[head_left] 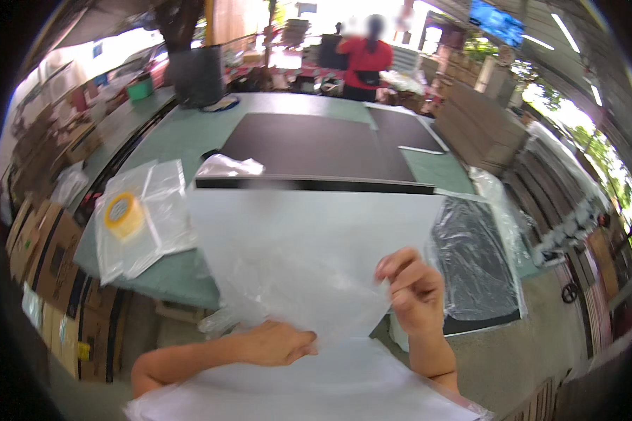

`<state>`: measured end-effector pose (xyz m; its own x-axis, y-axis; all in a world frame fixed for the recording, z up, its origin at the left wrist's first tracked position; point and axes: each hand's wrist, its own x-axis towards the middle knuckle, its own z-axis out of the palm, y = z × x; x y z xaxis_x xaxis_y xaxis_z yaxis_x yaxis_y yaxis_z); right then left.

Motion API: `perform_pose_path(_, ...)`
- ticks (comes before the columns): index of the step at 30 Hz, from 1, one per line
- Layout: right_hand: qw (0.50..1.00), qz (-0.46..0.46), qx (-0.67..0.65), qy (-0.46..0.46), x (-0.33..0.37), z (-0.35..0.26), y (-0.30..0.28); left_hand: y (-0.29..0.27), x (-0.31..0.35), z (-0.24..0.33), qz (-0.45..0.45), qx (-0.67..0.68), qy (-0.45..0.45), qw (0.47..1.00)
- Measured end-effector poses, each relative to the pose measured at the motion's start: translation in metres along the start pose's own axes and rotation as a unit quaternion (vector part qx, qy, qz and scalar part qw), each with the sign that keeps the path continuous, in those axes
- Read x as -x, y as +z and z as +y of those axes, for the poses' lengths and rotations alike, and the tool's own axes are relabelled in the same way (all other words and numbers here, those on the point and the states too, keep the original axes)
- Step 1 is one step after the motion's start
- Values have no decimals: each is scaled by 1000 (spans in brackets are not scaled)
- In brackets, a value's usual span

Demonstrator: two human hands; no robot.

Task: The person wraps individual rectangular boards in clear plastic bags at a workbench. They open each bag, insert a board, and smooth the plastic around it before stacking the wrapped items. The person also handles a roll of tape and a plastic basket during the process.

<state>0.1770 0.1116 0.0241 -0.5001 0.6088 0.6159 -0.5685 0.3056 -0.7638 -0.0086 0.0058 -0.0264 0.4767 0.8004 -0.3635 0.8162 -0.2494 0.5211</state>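
Observation:
A large pale panel with a dark far edge lies at the near side of the table, in front of me. Wrinkled clear plastic film covers its near part, and more pale film or sheeting spreads across my forearms at the bottom. My left hand is closed low in the middle, its curled fingers gripping the film. To the right, my right hand is raised at the panel's near right corner, thumb and fingers pinching the film. Exactly where the film's edges run is hard to make out.
Clear plastic bags and a yellow tape roll lie left. Dark panels cover the green table's middle. A plastic-wrapped dark panel lies right. Cardboard boxes stand left; a person in red is beyond the table.

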Motion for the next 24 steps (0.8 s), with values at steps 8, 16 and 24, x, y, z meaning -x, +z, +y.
perform_pose_path(8, 936, -124, 14, 330, 10, 15, -4, -23, 17, -1, 401, 314, 184, 841)
perform_pose_path(16, 849, -413, -248, 217, 17, -9, 12, -36, 35, -1, 178, 464, 87, 864)
perform_pose_path(24, 664, -446, 414, 434, 77, 74, -56, -34, 42, 26, -244, 257, 221, 909)
